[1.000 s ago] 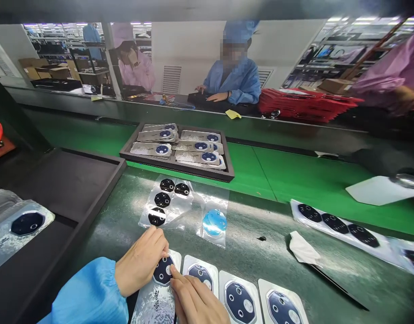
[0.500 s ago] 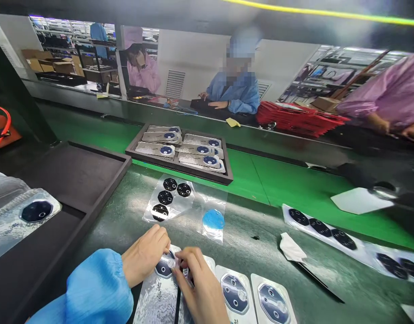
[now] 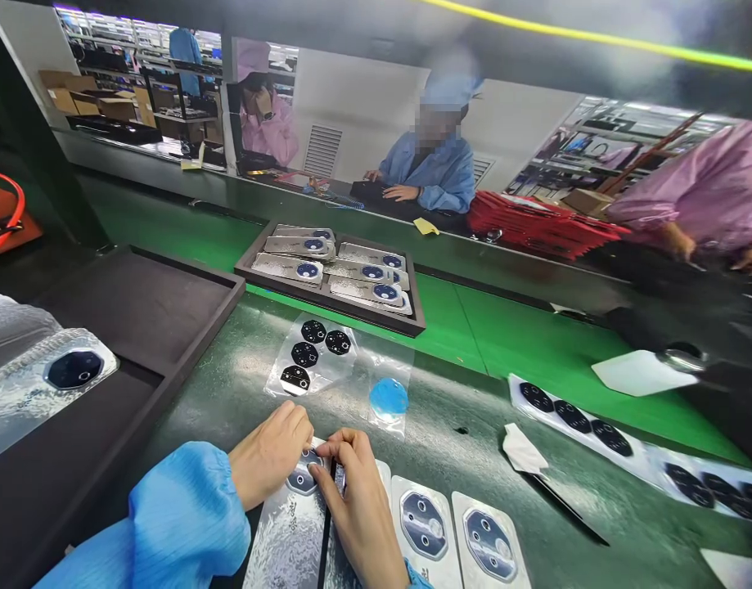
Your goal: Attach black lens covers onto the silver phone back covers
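Left hand (image 3: 270, 454): fingers (image 3: 297, 425) closed, pinching the top of the foil card (image 3: 283, 540), looks like.
Right hand (image 3: 358, 501): fingers (image 3: 334, 448) bunched at the dark lens plate (image 3: 303, 476), can't tell if they're gripping it.
Card: on the green bench (image 3: 455, 433), hands right over it.
Around it: more cards (image 3: 425, 523) just right, bagged black lens covers (image 3: 311, 356) ahead.

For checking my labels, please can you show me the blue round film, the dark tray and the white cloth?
Blue round film (image 3: 389, 396), head view, on the disc's middle.
Dark tray (image 3: 326, 302), head view, on its front rim.
White cloth (image 3: 521, 450), head view, on the crumpled piece's middle.
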Motion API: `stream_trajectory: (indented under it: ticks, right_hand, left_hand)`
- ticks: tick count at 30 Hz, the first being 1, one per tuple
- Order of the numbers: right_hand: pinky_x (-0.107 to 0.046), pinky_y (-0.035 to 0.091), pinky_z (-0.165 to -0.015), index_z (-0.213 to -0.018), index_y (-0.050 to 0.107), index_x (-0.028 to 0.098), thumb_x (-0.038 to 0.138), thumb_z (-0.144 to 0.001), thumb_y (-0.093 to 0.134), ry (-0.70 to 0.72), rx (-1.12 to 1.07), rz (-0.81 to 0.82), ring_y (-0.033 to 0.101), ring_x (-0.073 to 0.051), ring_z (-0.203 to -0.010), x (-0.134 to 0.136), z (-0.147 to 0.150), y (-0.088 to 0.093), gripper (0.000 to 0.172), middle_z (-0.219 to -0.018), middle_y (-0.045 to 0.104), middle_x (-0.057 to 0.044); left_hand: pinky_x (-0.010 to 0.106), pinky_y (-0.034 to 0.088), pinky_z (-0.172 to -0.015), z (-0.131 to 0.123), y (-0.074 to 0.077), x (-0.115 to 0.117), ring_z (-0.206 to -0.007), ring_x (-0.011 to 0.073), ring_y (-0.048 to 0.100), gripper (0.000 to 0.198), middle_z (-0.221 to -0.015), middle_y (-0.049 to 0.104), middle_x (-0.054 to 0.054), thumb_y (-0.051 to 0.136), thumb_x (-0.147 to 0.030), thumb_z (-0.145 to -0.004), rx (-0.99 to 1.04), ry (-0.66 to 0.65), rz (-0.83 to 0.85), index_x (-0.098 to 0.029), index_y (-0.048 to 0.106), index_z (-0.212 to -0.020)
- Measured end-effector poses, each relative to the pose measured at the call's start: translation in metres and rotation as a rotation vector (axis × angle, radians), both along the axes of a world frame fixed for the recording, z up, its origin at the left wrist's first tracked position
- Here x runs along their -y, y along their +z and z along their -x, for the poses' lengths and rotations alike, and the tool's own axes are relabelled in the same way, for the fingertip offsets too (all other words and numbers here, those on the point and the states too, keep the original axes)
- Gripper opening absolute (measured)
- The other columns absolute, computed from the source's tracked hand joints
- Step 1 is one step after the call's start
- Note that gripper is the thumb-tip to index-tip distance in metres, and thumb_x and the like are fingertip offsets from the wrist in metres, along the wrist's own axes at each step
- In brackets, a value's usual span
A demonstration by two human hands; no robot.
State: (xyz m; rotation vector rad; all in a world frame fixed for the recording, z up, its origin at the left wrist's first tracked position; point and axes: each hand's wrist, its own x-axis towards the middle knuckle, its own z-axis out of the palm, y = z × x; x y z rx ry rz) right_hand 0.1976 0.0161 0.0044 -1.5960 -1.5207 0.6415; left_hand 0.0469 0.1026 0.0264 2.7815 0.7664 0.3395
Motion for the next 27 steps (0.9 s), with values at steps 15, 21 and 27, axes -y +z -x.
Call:
stream_trajectory:
  ticks: [15, 21, 27]
  right_hand:
    - [-0.036, 0.047, -0.084, -0.092, 0.054, 0.022, 0.011, -0.088, 0.055, -0.001, 0.038, 0.042, 0.054, -0.023, -0.097, -0.002, -0.002, 0.002, 0.011, -0.103, 0.051, -0.005]
    - [-0.036, 0.048, -0.082, -0.089, 0.053, 0.022, 0.008, -0.085, 0.058, -0.003, 0.069, 0.085, 0.056, -0.023, -0.095, -0.005, -0.002, 0.008, 0.016, -0.100, 0.051, -0.005]
    - [-0.034, 0.049, -0.078, -0.081, 0.052, 0.022, 0.004, -0.080, 0.062, 0.008, 0.127, 0.124, 0.058, -0.022, -0.090, -0.010, -0.004, 0.014, 0.021, -0.095, 0.052, -0.003]
  left_hand:
    - [0.034, 0.046, -0.069, -0.001, -0.004, -0.001, -0.083, 0.0220, 0.047, 0.019, -0.090, 0.053, 0.006, 0.042, 0.002, -0.092, -0.016, 0.004, -0.016, -0.014, 0.051, -0.088]
    - [0.036, 0.045, -0.069, -0.001, -0.007, 0.000, -0.083, 0.0221, 0.047, 0.019, -0.090, 0.052, 0.006, 0.040, 0.002, -0.093, 0.003, 0.011, -0.016, -0.014, 0.050, -0.088]
    - [0.034, 0.045, -0.069, -0.001, -0.009, 0.001, -0.083, 0.0213, 0.047, 0.019, -0.090, 0.052, 0.006, 0.040, 0.001, -0.094, 0.033, 0.023, 0.001, -0.015, 0.049, -0.087]
